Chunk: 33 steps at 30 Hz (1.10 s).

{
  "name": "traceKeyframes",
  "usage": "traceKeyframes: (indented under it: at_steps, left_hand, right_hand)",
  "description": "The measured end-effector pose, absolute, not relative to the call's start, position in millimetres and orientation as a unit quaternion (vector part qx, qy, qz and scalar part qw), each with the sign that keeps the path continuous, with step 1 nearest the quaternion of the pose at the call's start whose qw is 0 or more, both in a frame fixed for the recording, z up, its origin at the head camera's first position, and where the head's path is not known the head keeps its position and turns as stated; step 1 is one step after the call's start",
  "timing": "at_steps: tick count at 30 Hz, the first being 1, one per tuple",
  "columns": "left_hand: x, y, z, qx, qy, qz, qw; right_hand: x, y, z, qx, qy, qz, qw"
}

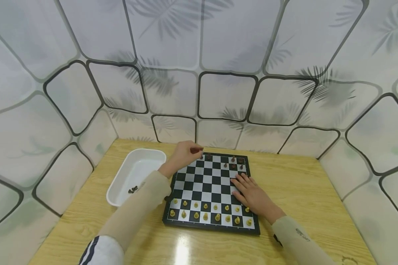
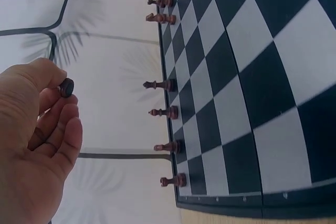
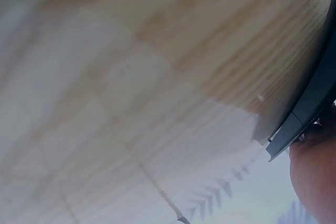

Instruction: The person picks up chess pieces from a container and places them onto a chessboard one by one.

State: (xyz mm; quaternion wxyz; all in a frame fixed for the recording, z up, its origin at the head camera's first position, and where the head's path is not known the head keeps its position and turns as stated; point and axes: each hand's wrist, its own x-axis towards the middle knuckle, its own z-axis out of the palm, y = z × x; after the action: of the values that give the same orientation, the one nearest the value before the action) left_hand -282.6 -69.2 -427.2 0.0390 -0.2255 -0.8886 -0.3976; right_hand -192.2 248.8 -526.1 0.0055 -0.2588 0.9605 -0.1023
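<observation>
My left hand (image 1: 184, 152) is raised near the far left corner of the chessboard (image 1: 198, 178). Its thumb and fingers pinch a dark chess piece (image 2: 66, 87), whose round base faces the wrist camera while the rest is hidden. Several dark red-brown chess pieces (image 2: 169, 112) stand along the board's far edge, with gaps in the row. My right hand (image 1: 253, 195) rests on the right side of the board with its fingers spread. Yellow chess pieces (image 1: 205, 216) fill two rows at the near side.
A white plastic tray (image 1: 113, 191) stands left of the board, with several dark chess pieces (image 1: 132, 189) lying in it. The wooden table (image 1: 298, 184) meets a patterned wall covering (image 1: 225, 95) at the back and sides.
</observation>
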Motion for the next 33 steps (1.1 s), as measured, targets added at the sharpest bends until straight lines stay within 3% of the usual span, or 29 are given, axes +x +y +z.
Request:
traceKeyframes:
  at_steps: [11, 33]
  left_hand:
    - [-291, -40, -431, -0.215, -0.893, -0.395, 0.002]
    - [-316, 8, -460, -0.248, -0.908, -0.337, 0.007]
  right_hand:
    - [-192, 250, -526, -0.258, 0.960, -0.107, 0.003]
    - [-195, 250, -527, -0.260, 0.959, -0.116, 0.007]
